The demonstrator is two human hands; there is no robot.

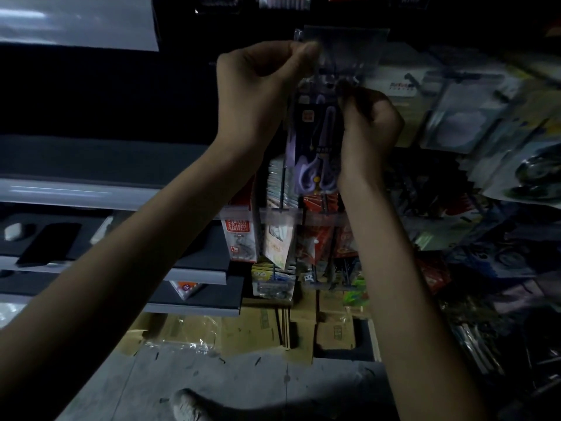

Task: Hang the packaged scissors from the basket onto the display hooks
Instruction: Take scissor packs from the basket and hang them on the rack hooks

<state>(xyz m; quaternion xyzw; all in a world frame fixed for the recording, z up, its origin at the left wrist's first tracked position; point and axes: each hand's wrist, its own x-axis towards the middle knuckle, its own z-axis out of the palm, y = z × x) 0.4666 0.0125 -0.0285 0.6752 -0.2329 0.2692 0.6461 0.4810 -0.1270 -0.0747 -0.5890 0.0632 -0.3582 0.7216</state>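
Far display rack of hanging packets (473, 123), right. Grey metal shelving (76, 192), left, tiered. Flattened brown cardboard boxes (252, 329), floor, near. Long clear-plastic pack of purple-handled scissors (315, 165), upright, centre, raised against the rack. Left hand (261, 86): pinches pack's top left corner. Right hand (370, 123): fingers curled, pinching its upper right edge

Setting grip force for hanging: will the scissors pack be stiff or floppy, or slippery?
Probably fairly stiff: the scissors pack hangs flat and straight though the left hand and right hand pinch only its top. Likely bottom-heavy and apt to swing, since the handles sit at its lower end. The clear front looks glossy, so it may be slick.
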